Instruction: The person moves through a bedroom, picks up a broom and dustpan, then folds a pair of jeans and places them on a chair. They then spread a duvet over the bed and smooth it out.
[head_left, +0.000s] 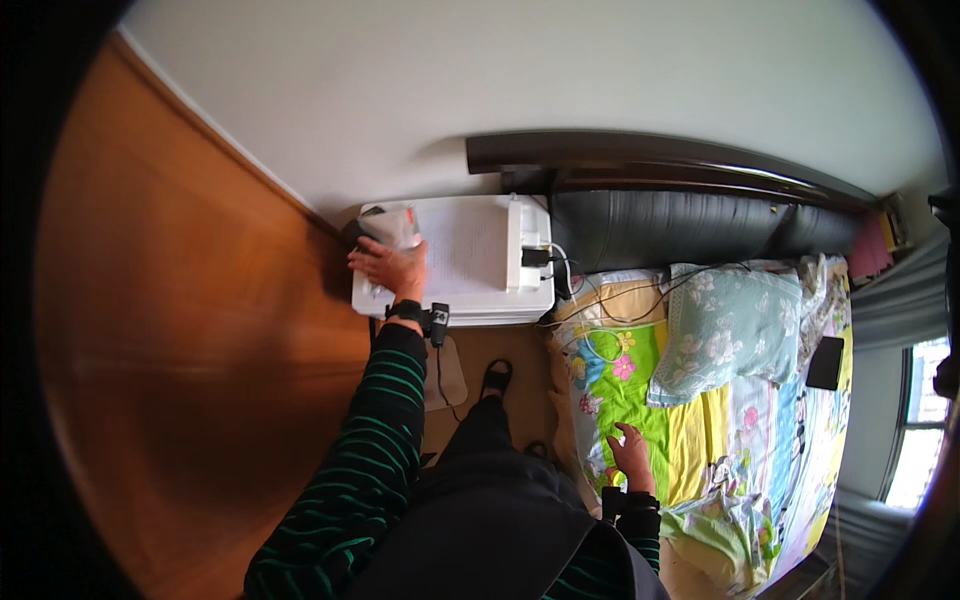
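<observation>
My left hand (390, 266) reaches over the left end of a white bedside cabinet (450, 309), its fingers spread at a blurred, pale plastic-like packet (394, 227). Whether the hand grips the packet or only touches it, I cannot tell. A dark object (360, 229) sits partly hidden behind the packet. To their right lies a sheet with writing (465, 247) on the cabinet top. My right hand (631, 454) hangs over the near side of the bed, fingers apart and slightly curled, holding nothing.
A raised white shelf (514, 244) with a black power adapter (535, 258) and cables stands on the cabinet's right. The bed has a floral quilt (697, 442), a green pillow (727, 330), a black tablet-like object (825, 363) and a black padded headboard (660, 225). An orange-brown wooden surface (187, 262) rises at left.
</observation>
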